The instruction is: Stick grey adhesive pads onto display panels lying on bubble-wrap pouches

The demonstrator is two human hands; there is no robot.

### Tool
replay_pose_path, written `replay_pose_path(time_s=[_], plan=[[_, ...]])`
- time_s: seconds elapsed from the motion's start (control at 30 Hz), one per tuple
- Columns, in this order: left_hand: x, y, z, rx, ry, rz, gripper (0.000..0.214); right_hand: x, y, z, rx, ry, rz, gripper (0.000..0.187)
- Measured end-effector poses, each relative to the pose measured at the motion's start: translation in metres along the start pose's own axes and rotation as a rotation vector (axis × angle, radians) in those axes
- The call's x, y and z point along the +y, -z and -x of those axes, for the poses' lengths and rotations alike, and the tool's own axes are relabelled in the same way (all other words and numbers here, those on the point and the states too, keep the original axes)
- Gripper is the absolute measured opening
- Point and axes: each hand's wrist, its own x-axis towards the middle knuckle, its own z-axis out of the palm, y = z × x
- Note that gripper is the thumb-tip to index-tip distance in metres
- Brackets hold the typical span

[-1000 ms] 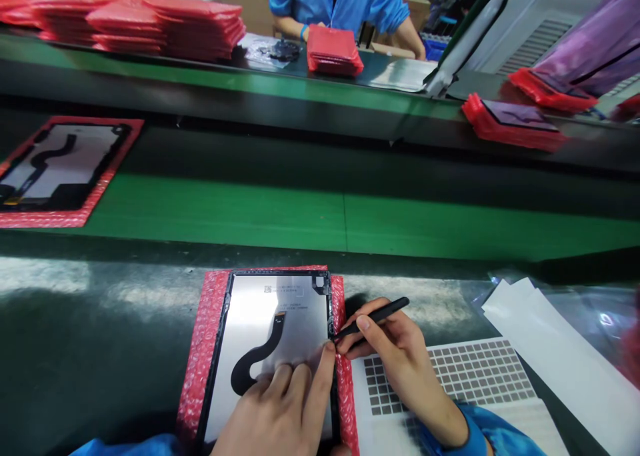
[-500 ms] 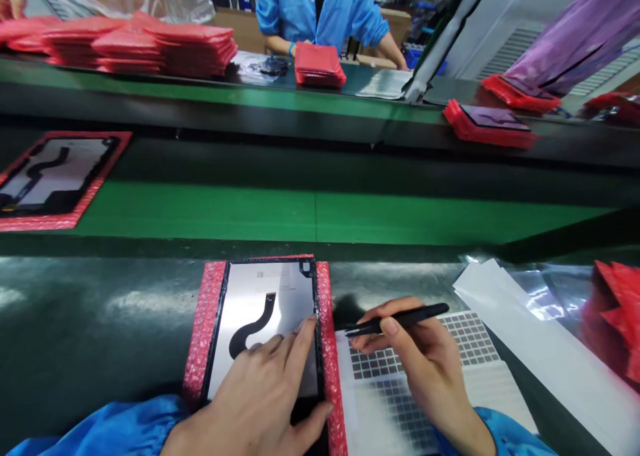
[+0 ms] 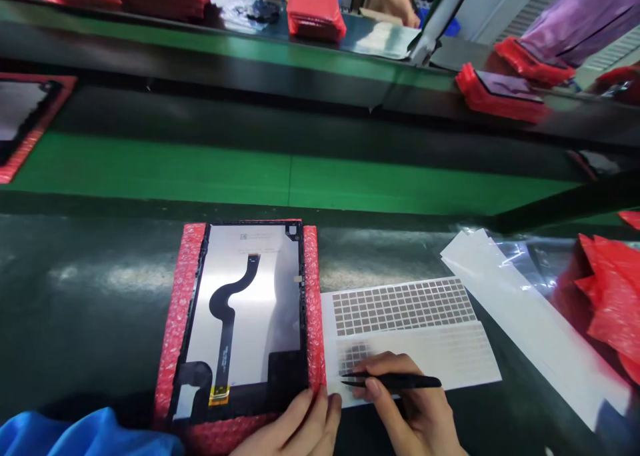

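A tablet display panel [image 3: 240, 349] lies back-up on a red bubble-wrap pouch [image 3: 170, 309], with a curved black ribbon cable [image 3: 227, 316] running along it. One small pale square [image 3: 299, 279] sits on its right edge. My left hand [image 3: 300, 429] rests at the lower right corner of the panel and pouch, fingers extended and holding nothing. Black tweezers [image 3: 410, 381] are pinched in my right hand [image 3: 410, 409], their tips pointing left over the lower part of a sheet of small grey square stickers [image 3: 400, 306]. Any sticker between the tips is too small to make out.
White paper strips [image 3: 530, 323] and red pouches [image 3: 607, 303] lie to the right. Beyond the green strip [image 3: 200, 176], a shelf holds stacked red pouches [image 3: 315, 13], with a co-worker's hand [image 3: 400, 3] behind. Another panel [image 3: 20, 109] lies at far left.
My left hand has slid off the panel's middle to its lower right corner, uncovering the cable and pale square. My right hand has moved the tweezers down the sticker sheet. The view has tilted down.
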Motion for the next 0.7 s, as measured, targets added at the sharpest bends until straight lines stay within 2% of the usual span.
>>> replay_pose_path(time_s=[0.17, 0.33, 0.57, 0.7], plan=[[-0.0018, -0.0014, 0.0013, 0.006, -0.007, 0.074, 0.026, 0.0015, -0.005, 0.002, 0.008, 0.096, 0.092, 0.011], [-0.0037, -0.0014, 0.0007, 0.072, -0.029, 0.082, 0.025, 0.0054, -0.0003, -0.0003, -0.083, 0.208, 0.204, 0.018], [-0.0035, -0.0018, -0.0014, 0.055, -0.022, 0.071, 0.029, 0.0079, 0.0007, 0.0003, -0.104, 0.209, 0.204, 0.022], [-0.0017, -0.0024, -0.0019, 0.049, -0.013, 0.082, 0.028, 0.0063, -0.0005, -0.0009, -0.125, 0.164, 0.138, 0.021]])
